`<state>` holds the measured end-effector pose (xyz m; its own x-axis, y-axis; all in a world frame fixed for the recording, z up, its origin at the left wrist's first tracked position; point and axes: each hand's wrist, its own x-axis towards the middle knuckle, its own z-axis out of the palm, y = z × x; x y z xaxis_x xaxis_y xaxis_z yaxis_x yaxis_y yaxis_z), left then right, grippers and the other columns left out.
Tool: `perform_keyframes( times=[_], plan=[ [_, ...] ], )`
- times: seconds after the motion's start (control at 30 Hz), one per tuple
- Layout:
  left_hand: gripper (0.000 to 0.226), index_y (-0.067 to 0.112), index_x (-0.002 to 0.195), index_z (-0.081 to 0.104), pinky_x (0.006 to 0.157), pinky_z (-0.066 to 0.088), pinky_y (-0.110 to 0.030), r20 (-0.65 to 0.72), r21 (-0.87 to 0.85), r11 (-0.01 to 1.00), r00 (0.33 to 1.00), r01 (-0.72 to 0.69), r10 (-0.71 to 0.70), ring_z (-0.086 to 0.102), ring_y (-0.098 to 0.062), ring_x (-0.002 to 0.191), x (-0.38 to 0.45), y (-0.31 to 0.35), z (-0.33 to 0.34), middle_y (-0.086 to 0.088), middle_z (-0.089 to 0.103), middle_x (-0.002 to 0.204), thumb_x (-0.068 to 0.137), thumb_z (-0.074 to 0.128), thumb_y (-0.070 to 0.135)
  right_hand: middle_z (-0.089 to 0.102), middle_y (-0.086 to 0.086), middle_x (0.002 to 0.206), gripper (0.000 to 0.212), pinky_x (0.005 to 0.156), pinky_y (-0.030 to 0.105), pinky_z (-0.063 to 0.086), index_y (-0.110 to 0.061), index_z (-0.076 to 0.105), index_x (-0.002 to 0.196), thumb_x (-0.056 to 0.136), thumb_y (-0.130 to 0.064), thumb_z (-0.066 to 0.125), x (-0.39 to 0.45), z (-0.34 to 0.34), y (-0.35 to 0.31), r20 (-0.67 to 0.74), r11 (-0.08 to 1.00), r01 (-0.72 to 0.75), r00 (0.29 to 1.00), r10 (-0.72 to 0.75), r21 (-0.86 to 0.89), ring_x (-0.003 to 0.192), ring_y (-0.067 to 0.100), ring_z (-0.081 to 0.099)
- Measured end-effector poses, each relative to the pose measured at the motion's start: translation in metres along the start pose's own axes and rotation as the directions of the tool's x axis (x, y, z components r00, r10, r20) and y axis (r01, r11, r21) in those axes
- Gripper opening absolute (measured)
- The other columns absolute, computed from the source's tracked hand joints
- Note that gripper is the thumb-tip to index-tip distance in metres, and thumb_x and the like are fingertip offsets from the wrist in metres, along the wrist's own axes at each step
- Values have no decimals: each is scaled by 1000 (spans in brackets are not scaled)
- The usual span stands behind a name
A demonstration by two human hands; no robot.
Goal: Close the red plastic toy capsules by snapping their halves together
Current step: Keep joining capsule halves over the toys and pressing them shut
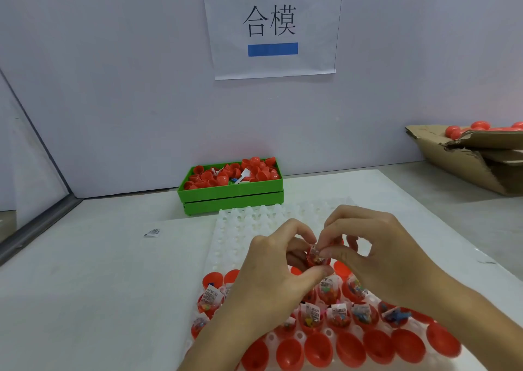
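My left hand (271, 280) grips a red capsule half (317, 260) above a white egg-style tray (254, 220). My right hand (379, 254) pinches the small toy packet (316, 250) sticking out of that half. In the tray's near rows stand several red capsule halves (338, 318) filled with packets, and along the front edge sit several empty red halves (349, 348). A green bin (232, 195) behind the tray holds several loose red capsule halves (259, 169).
A cardboard box (469, 164) with finished red capsules (452, 131) lies at the far right. A small loose packet (152, 232) lies on the white table left of the tray. A paper sign (271, 25) hangs on the back wall.
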<state>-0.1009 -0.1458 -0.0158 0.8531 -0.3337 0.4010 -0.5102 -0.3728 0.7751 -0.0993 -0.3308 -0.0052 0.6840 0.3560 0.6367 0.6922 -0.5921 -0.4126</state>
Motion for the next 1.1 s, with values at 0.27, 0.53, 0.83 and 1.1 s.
perform_keyframes(
  times=[0.27,0.53,0.83,1.1],
  plan=[
    [26,25,96,61,79,58,-25,-32,-53,999,999,12,-14,72,-8,81,0,-1,2,7,74,84,80,80,18,59,-13,88,18,70,2,39,-21,71,84,83,-4,75,-4,9,1,-5,993,81,997,-82,-89,80,-6,53],
    [21,24,91,64,79,58,-23,-65,-108,994,997,28,-35,72,-9,82,1,-1,1,10,74,84,81,80,15,66,-16,86,23,63,22,50,-25,76,87,81,-3,76,-1,1,1,-36,994,0,999,4,113,81,10,64],
    [20,28,94,65,87,58,-26,-87,-139,987,992,83,-96,72,-5,91,4,-4,-1,12,76,92,85,75,13,69,-22,85,35,65,22,48,-34,73,96,76,-8,83,1,-8,5,-54,996,-82,995,83,35,86,5,65],
    [25,31,98,62,89,57,-29,-70,-122,988,992,95,-104,71,-4,92,3,-2,-1,15,75,96,85,75,14,64,-22,86,10,72,10,48,-32,77,83,77,-25,74,1,-4,1,-61,993,-110,992,108,-32,88,4,60]
  ],
)
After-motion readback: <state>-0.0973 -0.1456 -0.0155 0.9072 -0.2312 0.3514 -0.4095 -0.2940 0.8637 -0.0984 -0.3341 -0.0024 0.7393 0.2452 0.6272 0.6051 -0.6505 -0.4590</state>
